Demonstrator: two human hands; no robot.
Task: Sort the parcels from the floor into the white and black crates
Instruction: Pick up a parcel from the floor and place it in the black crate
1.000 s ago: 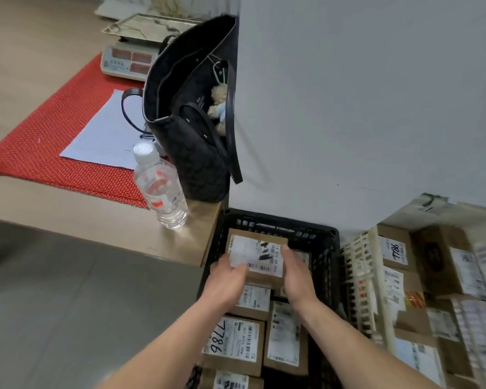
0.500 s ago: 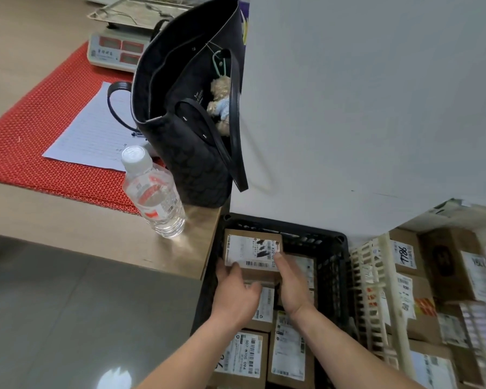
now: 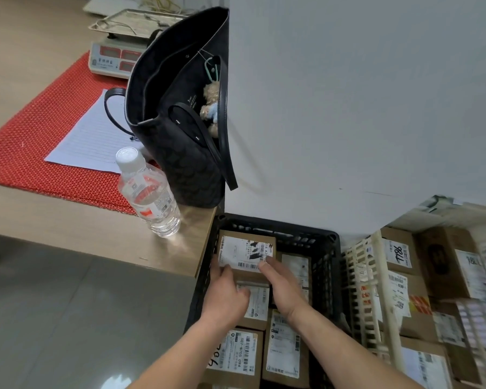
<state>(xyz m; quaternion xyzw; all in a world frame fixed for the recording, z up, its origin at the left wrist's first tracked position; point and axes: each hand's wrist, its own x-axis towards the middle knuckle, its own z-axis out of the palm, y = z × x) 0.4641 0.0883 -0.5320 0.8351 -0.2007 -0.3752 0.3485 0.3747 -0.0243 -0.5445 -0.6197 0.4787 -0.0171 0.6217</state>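
Two hands, the left hand (image 3: 225,290) and right hand (image 3: 284,287), hold a brown cardboard parcel with a white shipping label (image 3: 246,249), fingers (image 3: 265,265) clasping its near edge. It sits in the far left corner of the black plastic lattice crate (image 3: 309,237). Placing looks nearly done; next comes letting go. Fingertips beneath are hidden; the white slatted crate (image 3: 376,279) is blurred and cut off.

A parcel-sorting room: a weighing scale (image 3: 118,56) on the desk (image 3: 68,223), crates (image 3: 331,276) packed with labelled cardboard parcels (image 3: 281,349).
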